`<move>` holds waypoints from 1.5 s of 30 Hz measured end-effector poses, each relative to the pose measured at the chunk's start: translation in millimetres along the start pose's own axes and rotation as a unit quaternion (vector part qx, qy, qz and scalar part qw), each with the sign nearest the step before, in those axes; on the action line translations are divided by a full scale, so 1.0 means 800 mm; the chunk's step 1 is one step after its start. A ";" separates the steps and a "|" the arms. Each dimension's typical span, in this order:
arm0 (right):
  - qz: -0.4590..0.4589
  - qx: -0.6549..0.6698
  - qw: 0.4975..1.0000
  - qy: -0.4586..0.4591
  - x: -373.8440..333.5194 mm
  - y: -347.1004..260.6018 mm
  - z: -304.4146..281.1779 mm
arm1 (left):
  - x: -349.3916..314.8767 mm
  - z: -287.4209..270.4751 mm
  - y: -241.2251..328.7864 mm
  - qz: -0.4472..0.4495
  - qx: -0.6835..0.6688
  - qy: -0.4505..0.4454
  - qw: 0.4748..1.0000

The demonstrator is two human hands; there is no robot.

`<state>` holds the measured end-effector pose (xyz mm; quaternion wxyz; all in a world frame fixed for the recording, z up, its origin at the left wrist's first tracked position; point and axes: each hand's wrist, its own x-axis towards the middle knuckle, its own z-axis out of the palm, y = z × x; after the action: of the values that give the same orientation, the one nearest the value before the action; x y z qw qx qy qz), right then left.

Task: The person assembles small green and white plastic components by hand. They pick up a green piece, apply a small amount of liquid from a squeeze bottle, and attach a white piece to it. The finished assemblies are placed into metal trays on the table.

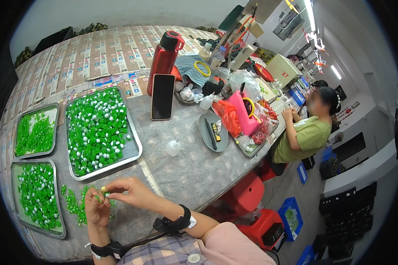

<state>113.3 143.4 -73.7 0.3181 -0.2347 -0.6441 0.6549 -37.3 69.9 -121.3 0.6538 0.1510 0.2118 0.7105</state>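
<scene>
My left hand (97, 207) and my right hand (132, 193) meet at the fingertips over the table's near left side. Both are closed in a pinch. A bit of green shows at the left fingertips, seemingly a small green piece; what the right fingers hold is too small to make out. A yellow band (103, 189) sits on a fingertip there. Beside and behind the left hand lies a loose pile of small green pieces (74, 204). Close by on the left, a metal tray (59, 216) holds green and white pieces.
A large tray (139, 148) of green-and-white pieces and a smaller tray (56, 119) of green bits lie beyond. A phone (162, 97) leans on a red bottle (163, 57). A grey plate (205, 128) carries two slim items. A person (303, 137) works at right; red stools (245, 194) stand below.
</scene>
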 end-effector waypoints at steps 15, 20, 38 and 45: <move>0.104 0.069 0.989 0.076 -0.011 0.025 0.005 | -0.001 0.022 -0.009 0.013 0.110 0.112 0.988; 0.090 0.144 0.974 0.149 -0.020 0.021 0.009 | -0.020 0.026 -0.002 0.036 0.223 0.164 0.960; 0.105 0.088 0.985 0.101 -0.033 0.006 0.015 | -0.037 0.040 -0.014 -0.004 0.190 0.160 0.969; 0.135 0.178 0.972 0.074 -0.030 0.003 0.015 | -0.043 0.044 -0.008 0.046 0.274 0.135 0.951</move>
<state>120.5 118.0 -77.5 0.3101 -0.3068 -0.4543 0.7767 -10.9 39.4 -92.3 0.5191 0.2366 0.4774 0.6683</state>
